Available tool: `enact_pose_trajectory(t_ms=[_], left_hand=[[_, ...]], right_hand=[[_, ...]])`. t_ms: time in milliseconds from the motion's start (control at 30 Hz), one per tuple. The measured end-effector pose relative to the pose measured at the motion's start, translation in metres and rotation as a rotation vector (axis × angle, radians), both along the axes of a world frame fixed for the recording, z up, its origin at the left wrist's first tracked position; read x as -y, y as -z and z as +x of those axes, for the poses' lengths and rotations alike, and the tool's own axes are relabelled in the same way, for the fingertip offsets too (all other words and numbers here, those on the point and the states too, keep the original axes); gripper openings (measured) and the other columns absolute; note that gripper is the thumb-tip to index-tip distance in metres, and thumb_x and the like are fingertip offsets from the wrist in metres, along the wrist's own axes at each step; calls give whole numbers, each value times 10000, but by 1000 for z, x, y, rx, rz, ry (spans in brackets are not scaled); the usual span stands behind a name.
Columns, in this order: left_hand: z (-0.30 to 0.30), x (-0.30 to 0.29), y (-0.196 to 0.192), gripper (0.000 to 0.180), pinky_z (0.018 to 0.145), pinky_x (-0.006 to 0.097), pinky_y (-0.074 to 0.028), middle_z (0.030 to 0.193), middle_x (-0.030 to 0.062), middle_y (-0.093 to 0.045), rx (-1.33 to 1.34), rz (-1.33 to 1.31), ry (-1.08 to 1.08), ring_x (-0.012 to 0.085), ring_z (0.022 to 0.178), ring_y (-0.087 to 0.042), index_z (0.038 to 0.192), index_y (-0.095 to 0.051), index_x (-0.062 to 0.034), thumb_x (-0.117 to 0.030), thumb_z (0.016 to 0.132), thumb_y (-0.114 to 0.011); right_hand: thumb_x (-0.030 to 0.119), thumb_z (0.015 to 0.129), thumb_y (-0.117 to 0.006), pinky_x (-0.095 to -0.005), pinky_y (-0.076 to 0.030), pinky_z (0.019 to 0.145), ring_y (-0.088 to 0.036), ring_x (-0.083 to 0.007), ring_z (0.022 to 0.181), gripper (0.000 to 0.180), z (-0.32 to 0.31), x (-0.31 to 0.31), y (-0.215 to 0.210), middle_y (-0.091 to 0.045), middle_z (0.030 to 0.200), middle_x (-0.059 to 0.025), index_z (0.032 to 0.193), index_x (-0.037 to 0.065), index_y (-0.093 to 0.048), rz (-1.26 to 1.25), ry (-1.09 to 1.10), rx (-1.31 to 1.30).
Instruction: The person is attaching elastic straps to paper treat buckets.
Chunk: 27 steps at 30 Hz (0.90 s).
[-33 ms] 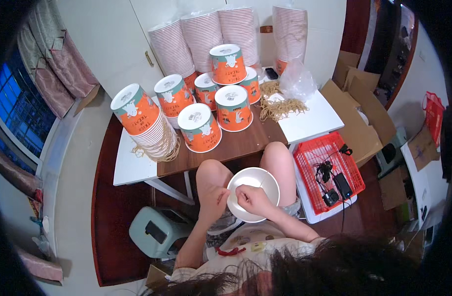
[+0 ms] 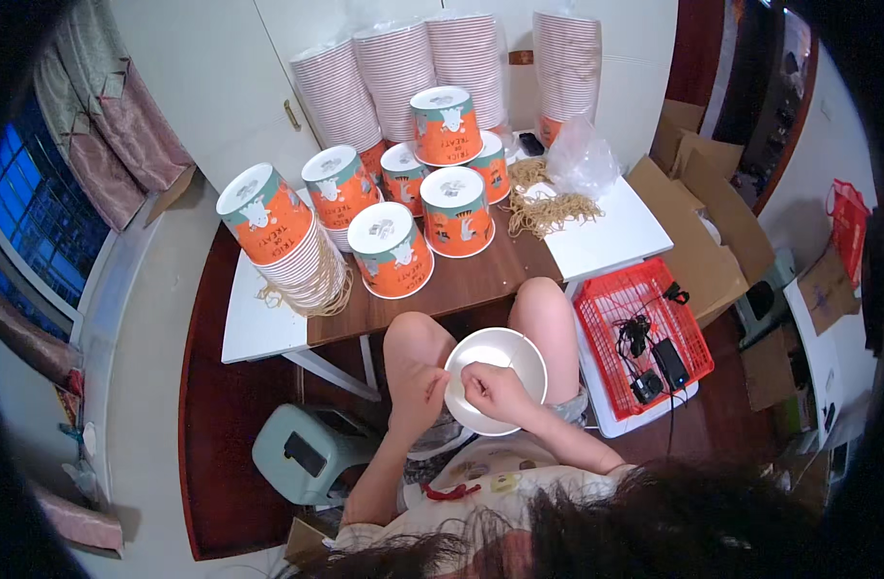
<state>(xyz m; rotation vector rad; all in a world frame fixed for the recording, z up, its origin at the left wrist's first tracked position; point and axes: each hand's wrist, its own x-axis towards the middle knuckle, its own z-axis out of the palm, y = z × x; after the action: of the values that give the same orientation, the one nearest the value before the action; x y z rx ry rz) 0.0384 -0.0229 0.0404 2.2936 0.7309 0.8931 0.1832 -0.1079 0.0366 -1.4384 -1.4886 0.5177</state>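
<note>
A white-lined paper bucket [image 2: 524,362] rests upright in my lap between my thighs, its mouth facing up. My left hand [image 2: 421,400] is closed in a pinch at the bucket's left rim. Over the bucket's mouth, my right hand [image 2: 497,394] is also closed, its fingers curled toward the left side. Whatever either hand pinches is hidden or too small to name. A thin line shows at the inner right wall of the bucket. On the table ahead stand several upside-down orange and green paper buckets [image 2: 394,261] with printed figures.
Tan cords [image 2: 557,214] lie on the table's white right part beside a clear plastic bag [image 2: 584,159]. More cords drape over the bucket stack [image 2: 297,256] at left. Tall wrapped bucket stacks [image 2: 394,82] stand behind. A red crate [image 2: 606,333] with adapters sits right; a grey-green stool [image 2: 278,454] left.
</note>
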Motion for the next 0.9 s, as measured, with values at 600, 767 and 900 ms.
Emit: enact_pose_trajectory(t_ms=[600,767,900], left_hand=[[-52,37,16,91,607,219,-414,700,8,-576,139,-1279,-77,73,635,-503,828,-614,-16,-93,778,-612],[-46,36,12,94,571,194,-401,714,2,-578,152,-1319,-19,66,622,-504,803,-613,-20,-111,784,-605],[-42,33,9,114,541,172,-384,710,-4,-578,12,-1173,-8,55,604,-498,799,-608,-24,-137,780,-605]], right_hand=[[136,765,-518,-405,-442,555,-556,-314,641,90,-31,46,-20,-550,691,-127,807,56,-520,-168,-294,145],[141,759,-512,-395,-434,510,-555,-284,623,107,-35,43,-14,-520,662,-97,794,53,-463,-60,-327,388],[149,746,-514,-384,-443,509,-563,-261,651,126,-35,41,-12,-515,693,-84,780,46,-450,-43,-417,425]])
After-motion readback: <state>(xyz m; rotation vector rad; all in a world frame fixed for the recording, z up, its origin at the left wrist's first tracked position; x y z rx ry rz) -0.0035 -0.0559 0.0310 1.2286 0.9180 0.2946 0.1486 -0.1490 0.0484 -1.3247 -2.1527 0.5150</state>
